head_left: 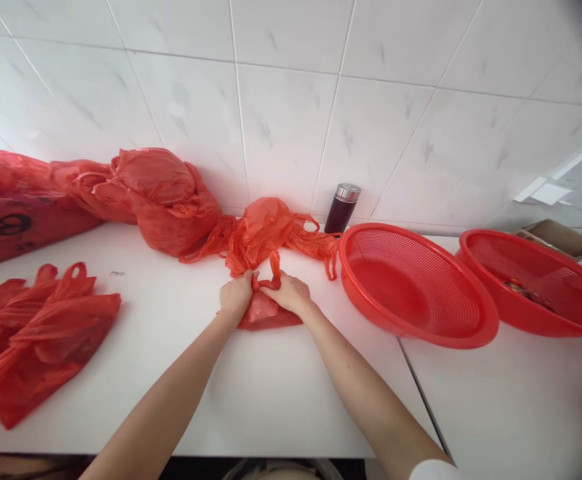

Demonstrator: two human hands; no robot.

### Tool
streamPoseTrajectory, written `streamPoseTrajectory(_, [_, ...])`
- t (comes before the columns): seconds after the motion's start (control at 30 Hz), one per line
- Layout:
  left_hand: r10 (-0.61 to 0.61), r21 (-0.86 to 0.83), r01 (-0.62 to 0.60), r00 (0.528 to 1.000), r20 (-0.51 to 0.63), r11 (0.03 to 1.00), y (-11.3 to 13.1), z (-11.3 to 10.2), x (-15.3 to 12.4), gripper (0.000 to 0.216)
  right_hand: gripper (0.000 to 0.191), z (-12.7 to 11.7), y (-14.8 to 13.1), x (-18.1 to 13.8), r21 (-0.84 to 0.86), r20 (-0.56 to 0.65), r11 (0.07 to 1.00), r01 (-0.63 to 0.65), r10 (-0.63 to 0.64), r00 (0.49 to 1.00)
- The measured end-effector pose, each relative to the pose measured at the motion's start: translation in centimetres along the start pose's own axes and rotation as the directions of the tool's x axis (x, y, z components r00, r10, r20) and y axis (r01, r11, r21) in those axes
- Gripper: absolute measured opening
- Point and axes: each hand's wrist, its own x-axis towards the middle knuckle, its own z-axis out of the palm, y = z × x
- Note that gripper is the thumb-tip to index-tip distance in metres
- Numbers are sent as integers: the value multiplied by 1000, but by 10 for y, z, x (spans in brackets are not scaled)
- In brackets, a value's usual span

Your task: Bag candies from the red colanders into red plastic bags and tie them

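Head view. Both hands meet over a small red plastic bag [271,319] that lies on the white desk [271,407]. The left hand [235,297] and the right hand [291,294] sit side by side, thumbs nearly touching. The fingers [249,279] of each hand are closed, pinching the gathered neck of the bag. One handle loop [275,262] stands up just beyond the fingertips. The filled body of the bag bulges directly beneath the fingers and toward the wearer.

Just behind the fingers lies a crumpled empty red bag [265,230], with larger stuffed red bags [163,193] further to their left against the tiled wall [281,100]. Well left of the fingers and nearer the wearer, a pile of flat red bags [41,333] rests on the desk. To the right of the fingers stands a dark flask [341,207], then a red plastic colander [415,283], and beyond it a second red colander [545,283] holding something too small to identify.

Handling note (a judgement): the thin film appears slippery and prone to stretching. The work seems best done with both pinches low on the neck, close to the contents. Tension should be even on both sides, and the bag's weight is best left on the desk, not lifted.
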Motion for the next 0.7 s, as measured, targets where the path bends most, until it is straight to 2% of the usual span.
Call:
streamPoseTrajectory(0.17, [-7,-11,7,1000,-11,1000,0,0,-1,34,39,5,-2,-6,-41,-21,999,20,-21,1000])
streamPoseTrajectory(0.43, [-11,-30,10,999,-30,999,0,3,-1,34,37,16,-2,-11,-40,-54,999,10,-12,998])
streamPoseTrajectory(0.7, [-28,-123,19,997,-79,992,1,8,-9,34,49,16,9,-11,127,-113,992,11,4,994])
